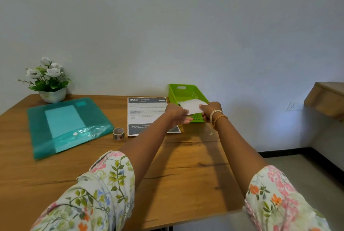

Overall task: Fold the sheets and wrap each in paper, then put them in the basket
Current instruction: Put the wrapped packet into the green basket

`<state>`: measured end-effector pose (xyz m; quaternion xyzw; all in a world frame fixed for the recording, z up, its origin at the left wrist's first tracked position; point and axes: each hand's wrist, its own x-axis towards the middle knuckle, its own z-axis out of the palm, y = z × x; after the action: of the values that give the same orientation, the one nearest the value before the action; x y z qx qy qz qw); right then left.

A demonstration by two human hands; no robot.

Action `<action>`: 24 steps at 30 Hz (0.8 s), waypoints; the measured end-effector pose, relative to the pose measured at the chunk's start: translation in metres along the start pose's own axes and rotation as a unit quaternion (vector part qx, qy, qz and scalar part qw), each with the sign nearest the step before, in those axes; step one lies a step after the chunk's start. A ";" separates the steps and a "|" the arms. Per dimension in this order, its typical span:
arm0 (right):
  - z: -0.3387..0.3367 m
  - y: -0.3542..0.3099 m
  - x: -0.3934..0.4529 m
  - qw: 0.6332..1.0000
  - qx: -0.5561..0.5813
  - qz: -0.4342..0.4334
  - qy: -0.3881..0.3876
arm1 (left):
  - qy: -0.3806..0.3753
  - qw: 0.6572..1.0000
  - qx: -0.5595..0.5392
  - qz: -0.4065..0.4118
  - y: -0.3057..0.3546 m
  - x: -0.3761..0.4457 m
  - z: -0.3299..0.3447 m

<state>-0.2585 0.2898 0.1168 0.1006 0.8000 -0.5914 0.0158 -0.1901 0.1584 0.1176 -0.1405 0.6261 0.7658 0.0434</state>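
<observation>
A small white paper-wrapped packet (192,106) is held over the front rim of the green plastic basket (183,94) at the table's far right. My left hand (176,114) grips the packet's left end. My right hand (210,110) grips its right end, with bangles on the wrist. Another white piece lies inside the basket behind the packet; how much of it there is I cannot tell.
A printed instruction sheet (145,111) lies left of the basket. A tape roll (118,133) stands beside it. A teal plastic folder (63,124) covers the left of the wooden table (186,165). A potted white flower (48,80) sits far left. The table's right edge is close to the basket.
</observation>
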 end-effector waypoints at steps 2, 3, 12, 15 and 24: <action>0.000 -0.002 0.008 0.999 0.032 0.018 -0.011 | -0.006 1.000 -0.015 0.006 -0.004 0.004 0.000; 0.000 -0.004 0.011 0.998 0.057 0.022 -0.013 | -0.012 1.000 -0.019 0.011 -0.005 0.005 0.001; 0.009 0.007 0.024 0.985 0.152 0.044 0.074 | -0.014 0.999 0.014 0.025 -0.015 0.017 0.006; 0.012 0.010 0.016 0.979 0.161 0.037 0.117 | -0.005 0.999 0.036 0.035 -0.022 0.014 0.000; 0.070 0.040 -0.057 0.988 0.046 -0.082 0.125 | 0.122 0.927 0.308 0.176 -0.059 -0.015 -0.069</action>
<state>-0.2019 0.2265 0.0665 0.1084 0.7734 -0.6093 -0.1373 -0.1501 0.1053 0.0540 -0.1007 0.8462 0.5075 -0.1277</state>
